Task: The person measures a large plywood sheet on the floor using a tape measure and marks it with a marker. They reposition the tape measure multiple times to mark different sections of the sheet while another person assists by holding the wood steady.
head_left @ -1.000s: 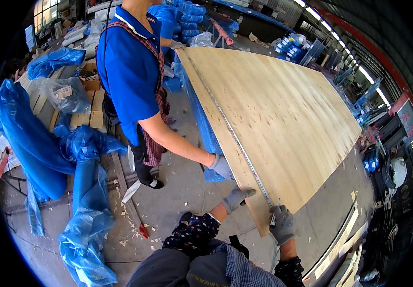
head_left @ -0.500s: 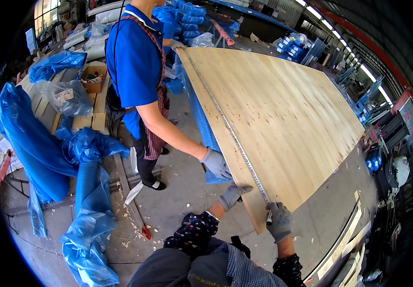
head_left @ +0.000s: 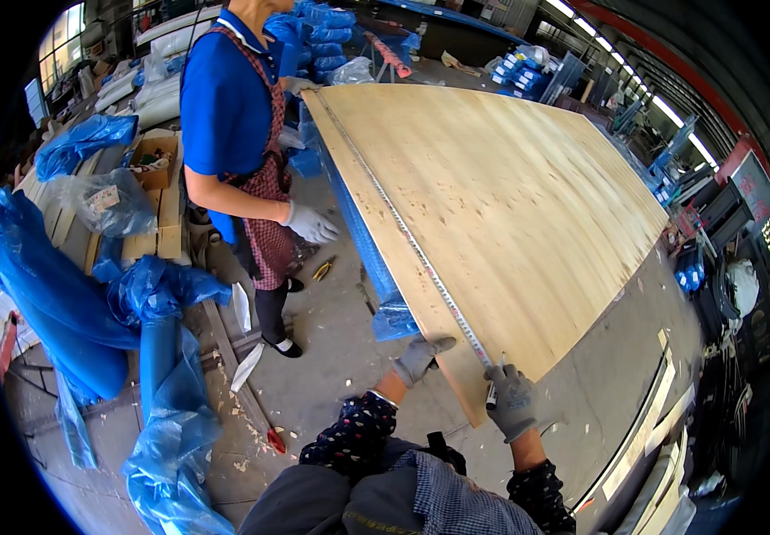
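1. The right hand (head_left: 512,403), in a grey glove, is curled shut around a small dark marker (head_left: 490,393). The marker tip sits at the near corner of the board, right by the end of the tape.
2. The left hand (head_left: 422,355), also in a grey glove, lies on the near edge of the big wooden board (head_left: 510,205). Its fingers are bent and press on the wood. I cannot tell if it pinches the tape.
3. A long thin measuring tape (head_left: 403,230) lies flat on the board. It runs just inside the left edge, from between the two hands up to the far corner.
4. The board is wide, flat and pale, with fine wood lines along it. It rests on the grey floor and on a stack wrapped in blue plastic (head_left: 376,267).
5. Farther off, a co-worker in a blue shirt (head_left: 224,102) and checked apron stands left of the board. Their gloved hand (head_left: 309,223) hangs loose, apart from the board.
6. Crumpled shiny blue plastic sheets (head_left: 91,303) lie on the left.
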The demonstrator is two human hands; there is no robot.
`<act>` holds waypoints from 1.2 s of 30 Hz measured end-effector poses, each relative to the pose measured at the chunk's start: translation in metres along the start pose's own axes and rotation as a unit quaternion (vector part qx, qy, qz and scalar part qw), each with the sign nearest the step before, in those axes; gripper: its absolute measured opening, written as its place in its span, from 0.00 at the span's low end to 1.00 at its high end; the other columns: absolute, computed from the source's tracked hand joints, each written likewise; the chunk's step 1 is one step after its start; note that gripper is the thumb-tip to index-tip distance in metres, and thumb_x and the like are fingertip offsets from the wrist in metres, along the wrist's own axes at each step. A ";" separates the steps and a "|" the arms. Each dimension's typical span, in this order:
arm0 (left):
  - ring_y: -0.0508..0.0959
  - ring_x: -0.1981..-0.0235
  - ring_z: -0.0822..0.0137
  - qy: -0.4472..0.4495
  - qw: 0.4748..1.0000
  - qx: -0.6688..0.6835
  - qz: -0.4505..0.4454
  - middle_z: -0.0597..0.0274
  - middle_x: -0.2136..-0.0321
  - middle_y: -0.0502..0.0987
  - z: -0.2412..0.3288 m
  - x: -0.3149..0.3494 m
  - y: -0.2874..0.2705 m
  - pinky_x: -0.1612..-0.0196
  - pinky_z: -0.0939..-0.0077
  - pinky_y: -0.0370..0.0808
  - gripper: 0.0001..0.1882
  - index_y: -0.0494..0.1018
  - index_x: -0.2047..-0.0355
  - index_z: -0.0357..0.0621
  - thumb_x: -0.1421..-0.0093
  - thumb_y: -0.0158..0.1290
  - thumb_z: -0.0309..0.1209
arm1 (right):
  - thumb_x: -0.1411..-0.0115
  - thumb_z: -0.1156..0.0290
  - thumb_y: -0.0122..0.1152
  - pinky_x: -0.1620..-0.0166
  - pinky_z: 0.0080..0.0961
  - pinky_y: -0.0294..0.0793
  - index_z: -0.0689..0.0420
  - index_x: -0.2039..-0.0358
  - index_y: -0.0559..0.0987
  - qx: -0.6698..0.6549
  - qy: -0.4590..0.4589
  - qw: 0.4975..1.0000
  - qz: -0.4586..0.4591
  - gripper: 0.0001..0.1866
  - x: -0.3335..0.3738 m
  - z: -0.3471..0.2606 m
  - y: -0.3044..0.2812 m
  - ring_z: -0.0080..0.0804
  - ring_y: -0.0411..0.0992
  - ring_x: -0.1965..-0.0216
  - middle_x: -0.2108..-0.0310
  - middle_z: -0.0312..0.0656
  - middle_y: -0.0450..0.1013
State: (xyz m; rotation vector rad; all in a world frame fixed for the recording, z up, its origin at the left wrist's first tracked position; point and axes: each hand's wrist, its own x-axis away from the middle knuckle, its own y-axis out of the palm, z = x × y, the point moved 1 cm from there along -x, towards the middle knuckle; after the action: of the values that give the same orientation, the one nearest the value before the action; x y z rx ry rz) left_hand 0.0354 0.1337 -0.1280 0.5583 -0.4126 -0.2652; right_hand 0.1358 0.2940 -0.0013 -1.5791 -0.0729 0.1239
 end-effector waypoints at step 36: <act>0.62 0.87 0.77 -0.074 0.980 -0.155 -0.106 0.67 0.87 0.66 0.016 0.021 -0.013 0.84 0.80 0.57 0.21 0.74 0.69 0.42 0.41 0.54 0.50 | 0.60 0.76 0.63 0.63 0.36 0.70 0.46 0.65 0.74 0.013 0.006 1.000 0.025 0.19 -0.003 -0.002 0.003 0.40 0.72 0.66 0.68 0.39 0.69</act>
State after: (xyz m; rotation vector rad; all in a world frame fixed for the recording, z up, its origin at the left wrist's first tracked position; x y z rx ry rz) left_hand 0.0453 0.1083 -0.1164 0.2767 -0.4459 -0.5678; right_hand 0.1331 0.2915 -0.0041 -1.5555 -0.0222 0.1549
